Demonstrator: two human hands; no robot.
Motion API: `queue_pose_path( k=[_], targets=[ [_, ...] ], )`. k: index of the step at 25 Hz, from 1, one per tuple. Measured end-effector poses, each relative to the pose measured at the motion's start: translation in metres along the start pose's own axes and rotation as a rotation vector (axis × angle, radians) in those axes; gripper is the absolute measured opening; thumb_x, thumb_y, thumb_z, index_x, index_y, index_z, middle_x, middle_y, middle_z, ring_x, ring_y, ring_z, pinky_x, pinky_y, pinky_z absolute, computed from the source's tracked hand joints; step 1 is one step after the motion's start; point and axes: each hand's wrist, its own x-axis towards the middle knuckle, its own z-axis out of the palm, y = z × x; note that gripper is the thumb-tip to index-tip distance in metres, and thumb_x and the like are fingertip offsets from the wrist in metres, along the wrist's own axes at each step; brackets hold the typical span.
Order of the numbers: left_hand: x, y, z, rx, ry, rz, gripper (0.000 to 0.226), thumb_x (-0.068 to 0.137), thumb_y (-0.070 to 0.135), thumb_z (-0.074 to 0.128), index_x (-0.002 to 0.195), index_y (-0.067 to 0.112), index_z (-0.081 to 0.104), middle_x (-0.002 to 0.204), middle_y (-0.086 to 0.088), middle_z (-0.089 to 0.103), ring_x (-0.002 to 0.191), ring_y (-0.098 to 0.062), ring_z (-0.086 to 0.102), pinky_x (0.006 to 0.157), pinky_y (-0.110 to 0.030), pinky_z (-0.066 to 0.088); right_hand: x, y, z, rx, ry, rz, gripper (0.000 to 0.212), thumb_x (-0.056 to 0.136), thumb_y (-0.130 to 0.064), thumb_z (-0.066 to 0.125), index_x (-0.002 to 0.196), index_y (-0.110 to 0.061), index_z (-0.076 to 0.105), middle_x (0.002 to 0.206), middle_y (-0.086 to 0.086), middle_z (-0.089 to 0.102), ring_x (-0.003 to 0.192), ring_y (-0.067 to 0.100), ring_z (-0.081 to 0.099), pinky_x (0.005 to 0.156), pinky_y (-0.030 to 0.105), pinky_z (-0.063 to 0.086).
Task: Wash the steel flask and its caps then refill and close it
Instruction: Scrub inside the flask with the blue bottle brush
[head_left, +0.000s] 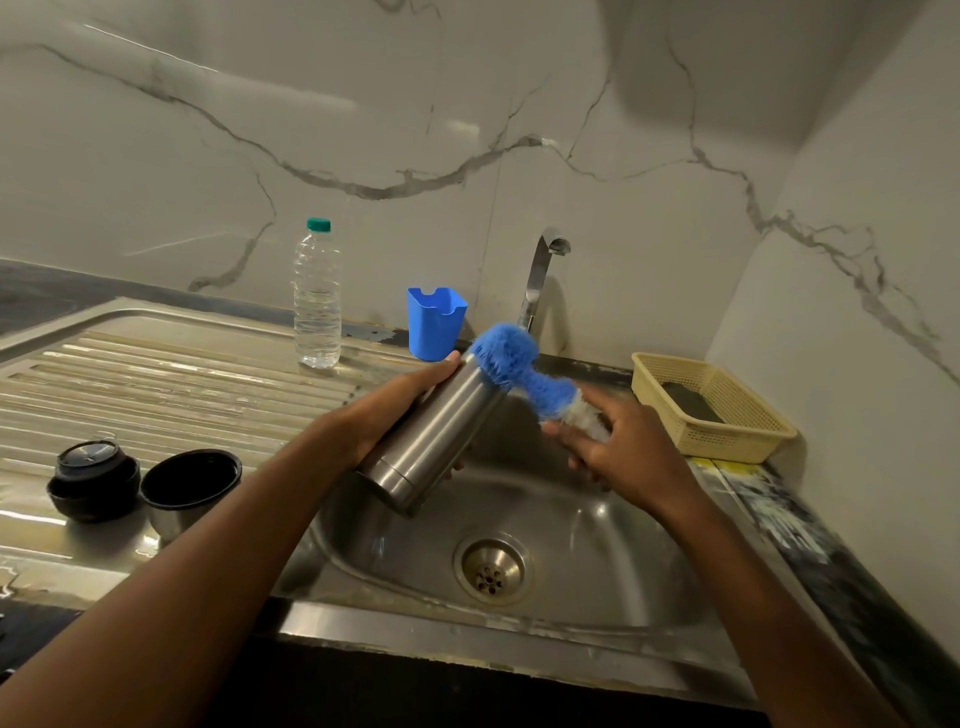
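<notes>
Item: cylindrical brushed-steel flask (434, 436), uncapped, tilted with its mouth up and to the far right, held over the round stainless sink basin (597, 551). Your left hand (395, 410) wraps around its upper body, thumb lying along the top near the mouth.

Item: blue bristle bottle brush with a white lower section (524, 371). Its bushy head sits at the flask mouth; your right hand (613, 447) grips the white end, fingers curled around it. Your two hands are apart, one on each object.

Item: black inner stopper cap (93, 480), on the ribbed steel drainboard (171, 379) at the near left.

Item: steel cup-lid with black lining (189, 491), open side up, just right of the stopper.

Item: clear plastic water bottle with a green cap (317, 301), upright at the far edge of the drainboard.

Item: blue plastic holder cup (435, 325), beside the chrome tap (543, 275), behind the basin.

Item: cream plastic mesh basket (727, 415), on the dark tabletop (779, 514) to the right, holding a dark pad.

Item: round steel drain strainer (492, 569), at the basin's bottom.
</notes>
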Motion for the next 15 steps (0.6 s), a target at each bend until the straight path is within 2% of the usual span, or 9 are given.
queue_pose_path(
  k=[1, 4, 5, 8, 9, 13, 15],
  targets=[
    [0.0006, -0.0010, -0.0004, -0.005, -0.009, -0.007, 0.076, 0.091, 0.069, 0.052, 0.130, 0.004, 0.053, 0.110, -0.028, 0.073, 0.085, -0.037, 0.074, 0.063, -0.040, 0.062, 0.0001, 0.0014, -0.0010, 0.003, 0.015, 0.001, 0.045, 0.090, -0.040, 0.075, 0.132, -0.031, 0.062, 0.068, -0.001, 0.070, 0.054, 0.007, 0.066, 0.049, 0.022, 0.053],
    [0.0025, -0.0036, -0.0014, 0.010, 0.012, -0.009, 0.080, 0.085, 0.071, 0.054, 0.130, 0.005, 0.053, 0.105, -0.025, 0.074, 0.083, -0.036, 0.074, 0.062, -0.038, 0.062, -0.0030, -0.0008, 0.0019, 0.087, -0.164, 0.000, 0.044, 0.089, -0.040, 0.075, 0.130, -0.035, 0.062, 0.069, 0.001, 0.071, 0.052, 0.009, 0.064, 0.049, 0.027, 0.055],
    [0.0032, -0.0036, -0.0021, 0.013, 0.011, -0.006, 0.081, 0.084, 0.071, 0.054, 0.131, 0.005, 0.053, 0.108, -0.025, 0.074, 0.084, -0.036, 0.074, 0.063, -0.038, 0.062, -0.0031, -0.0015, 0.0038, 0.090, -0.172, -0.001, 0.045, 0.089, -0.040, 0.075, 0.132, -0.034, 0.062, 0.069, 0.002, 0.071, 0.052, 0.008, 0.063, 0.049, 0.026, 0.054],
    [0.0057, -0.0042, -0.0063, -0.016, -0.019, 0.005, 0.079, 0.089, 0.072, 0.054, 0.133, 0.006, 0.051, 0.116, -0.030, 0.070, 0.088, -0.038, 0.073, 0.065, -0.040, 0.061, 0.0023, -0.0011, 0.0008, 0.039, 0.042, 0.022, 0.040, 0.092, -0.038, 0.073, 0.129, -0.027, 0.064, 0.067, 0.000, 0.069, 0.049, 0.003, 0.061, 0.046, 0.018, 0.048],
    [0.0053, -0.0040, -0.0060, -0.021, -0.025, 0.006, 0.079, 0.090, 0.072, 0.054, 0.133, 0.006, 0.051, 0.116, -0.030, 0.070, 0.088, -0.039, 0.073, 0.066, -0.041, 0.061, 0.0023, 0.0000, -0.0009, 0.043, 0.054, 0.021, 0.038, 0.093, -0.039, 0.073, 0.128, -0.026, 0.065, 0.067, 0.001, 0.069, 0.049, 0.004, 0.062, 0.046, 0.019, 0.049],
    [0.0040, -0.0045, -0.0020, -0.003, -0.007, -0.008, 0.080, 0.087, 0.071, 0.053, 0.131, 0.005, 0.053, 0.104, -0.024, 0.074, 0.083, -0.036, 0.074, 0.063, -0.040, 0.062, -0.0031, -0.0004, 0.0012, 0.078, -0.143, -0.005, 0.042, 0.091, -0.040, 0.074, 0.130, -0.032, 0.063, 0.068, 0.000, 0.070, 0.052, 0.007, 0.063, 0.048, 0.026, 0.054],
    [0.0053, -0.0041, -0.0045, -0.009, -0.019, -0.003, 0.080, 0.088, 0.072, 0.052, 0.132, 0.005, 0.052, 0.108, -0.026, 0.073, 0.085, -0.037, 0.073, 0.064, -0.040, 0.061, -0.0007, -0.0008, 0.0014, 0.056, -0.067, 0.013, 0.042, 0.091, -0.039, 0.074, 0.130, -0.031, 0.062, 0.068, -0.002, 0.069, 0.052, 0.004, 0.063, 0.049, 0.021, 0.051]
  ],
)
